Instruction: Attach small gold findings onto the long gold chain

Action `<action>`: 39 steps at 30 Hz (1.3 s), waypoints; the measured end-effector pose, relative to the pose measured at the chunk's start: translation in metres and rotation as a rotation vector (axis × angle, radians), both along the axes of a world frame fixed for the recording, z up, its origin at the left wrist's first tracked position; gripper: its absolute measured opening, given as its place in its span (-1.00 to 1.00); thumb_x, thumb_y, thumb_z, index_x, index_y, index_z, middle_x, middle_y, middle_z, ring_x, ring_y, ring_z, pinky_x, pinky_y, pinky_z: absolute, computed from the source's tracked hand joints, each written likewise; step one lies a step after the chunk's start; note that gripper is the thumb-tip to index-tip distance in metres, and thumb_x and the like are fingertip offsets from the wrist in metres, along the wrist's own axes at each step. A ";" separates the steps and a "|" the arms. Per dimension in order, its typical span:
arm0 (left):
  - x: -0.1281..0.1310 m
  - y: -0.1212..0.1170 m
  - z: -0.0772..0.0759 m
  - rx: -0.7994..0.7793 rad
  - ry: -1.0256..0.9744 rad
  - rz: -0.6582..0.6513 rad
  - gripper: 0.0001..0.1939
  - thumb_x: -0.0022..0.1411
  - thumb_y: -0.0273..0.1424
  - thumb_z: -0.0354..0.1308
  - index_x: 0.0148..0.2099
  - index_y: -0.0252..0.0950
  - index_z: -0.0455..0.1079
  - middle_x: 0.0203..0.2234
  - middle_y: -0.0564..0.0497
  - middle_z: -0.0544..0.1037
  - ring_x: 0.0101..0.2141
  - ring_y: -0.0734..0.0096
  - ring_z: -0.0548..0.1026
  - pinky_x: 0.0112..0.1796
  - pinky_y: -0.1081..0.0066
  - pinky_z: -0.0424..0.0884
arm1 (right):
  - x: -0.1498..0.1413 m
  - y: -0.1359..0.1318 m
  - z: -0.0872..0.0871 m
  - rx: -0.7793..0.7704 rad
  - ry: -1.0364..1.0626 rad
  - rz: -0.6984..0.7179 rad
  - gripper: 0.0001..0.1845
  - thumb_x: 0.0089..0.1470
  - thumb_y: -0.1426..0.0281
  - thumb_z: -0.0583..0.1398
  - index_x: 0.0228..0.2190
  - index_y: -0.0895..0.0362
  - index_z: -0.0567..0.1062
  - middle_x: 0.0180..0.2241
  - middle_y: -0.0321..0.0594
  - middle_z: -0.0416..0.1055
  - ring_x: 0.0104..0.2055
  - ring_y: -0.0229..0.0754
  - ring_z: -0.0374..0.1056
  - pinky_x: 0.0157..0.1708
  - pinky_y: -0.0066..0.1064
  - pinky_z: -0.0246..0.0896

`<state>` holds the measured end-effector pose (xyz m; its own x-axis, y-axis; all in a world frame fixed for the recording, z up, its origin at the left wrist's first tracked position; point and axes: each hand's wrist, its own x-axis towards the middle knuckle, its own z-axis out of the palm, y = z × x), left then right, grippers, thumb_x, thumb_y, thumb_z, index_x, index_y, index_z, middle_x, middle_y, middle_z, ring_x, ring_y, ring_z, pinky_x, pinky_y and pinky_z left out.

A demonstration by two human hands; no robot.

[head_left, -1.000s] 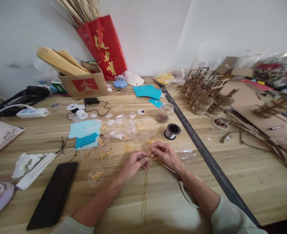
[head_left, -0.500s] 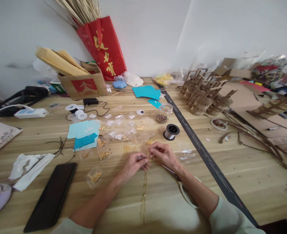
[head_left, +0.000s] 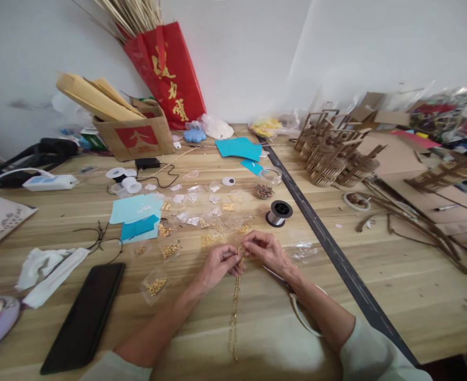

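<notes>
A thin gold chain (head_left: pixel 235 312) runs down from my fingers across the wood toward the table's near side. My left hand (head_left: pixel 221 263) pinches it near its upper end. Close against it on the right, my right hand (head_left: pixel 266 251) has thumb and forefinger closed on the top bit of the same chain, where a small gold loop shows between the fingertips. Just beyond the hands lie small clear bags of gold findings (head_left: pixel 212 241). A spool of silver wire (head_left: pixel 279 214) stands beyond my right hand. White-handled pliers (head_left: pixel 305 315) lie partly under my right forearm.
A black phone (head_left: pixel 84 317) lies at the front left beside a white cloth strip (head_left: pixel 51 275). Blue paper sheets (head_left: pixel 138 214) are left of the bags. Several small wooden baskets (head_left: pixel 332 153) stand back right; a cardboard box (head_left: pixel 134 132) and red bag (head_left: pixel 170 74) stand back left.
Both hands stay nearly in place. The small gold loop at the chain's top now shows more clearly between the fingertips. The whole view has shifted slightly.
</notes>
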<state>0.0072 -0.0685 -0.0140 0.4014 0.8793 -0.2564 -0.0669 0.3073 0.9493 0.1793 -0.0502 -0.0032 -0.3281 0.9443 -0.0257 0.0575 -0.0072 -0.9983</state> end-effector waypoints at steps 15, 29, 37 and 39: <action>-0.002 -0.001 0.008 -0.021 -0.038 -0.010 -0.68 0.07 -0.18 0.21 -0.33 -0.36 0.34 -0.51 0.00 0.50 -0.50 0.42 0.52 -0.42 0.42 0.43 | -0.002 -0.002 0.007 -0.076 0.100 0.067 -0.66 -0.03 0.14 0.26 -0.41 0.19 0.46 -0.56 -0.25 0.47 -0.54 -0.29 0.38 -0.52 -0.47 0.28; -0.005 0.000 0.002 -0.002 -0.063 0.004 -0.60 0.00 -0.24 0.28 -0.18 -0.34 0.26 -0.50 -0.02 0.54 -0.47 0.37 0.53 -0.39 0.38 0.41 | -0.002 -0.001 0.005 -0.065 0.109 0.007 -0.67 -0.03 0.14 0.26 -0.42 0.17 0.44 -0.57 -0.26 0.47 -0.53 -0.26 0.39 -0.48 -0.43 0.28; -0.003 0.000 0.003 -0.018 -0.080 0.044 -0.61 -0.07 -0.27 0.34 -0.30 -0.32 0.24 -0.51 0.01 0.54 -0.48 0.39 0.52 -0.39 0.37 0.43 | -0.001 0.000 0.002 -0.009 0.051 -0.010 -0.72 0.00 0.18 0.24 -0.40 0.16 0.48 -0.56 -0.26 0.48 -0.52 -0.24 0.39 -0.45 -0.41 0.30; -0.003 0.001 0.001 -0.037 -0.082 0.059 -0.59 -0.13 -0.28 0.38 -0.33 -0.32 0.24 -0.52 0.03 0.54 -0.50 0.41 0.52 -0.40 0.39 0.43 | -0.001 0.000 0.002 -0.001 0.047 -0.005 -0.73 0.01 0.19 0.24 -0.39 0.16 0.48 -0.55 -0.25 0.49 -0.51 -0.23 0.40 -0.44 -0.40 0.31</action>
<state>0.0041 -0.0680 -0.0127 0.3704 0.8925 -0.2574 -0.1624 0.3351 0.9281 0.1782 -0.0505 -0.0015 -0.3240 0.9460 -0.0112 0.0104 -0.0082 -0.9999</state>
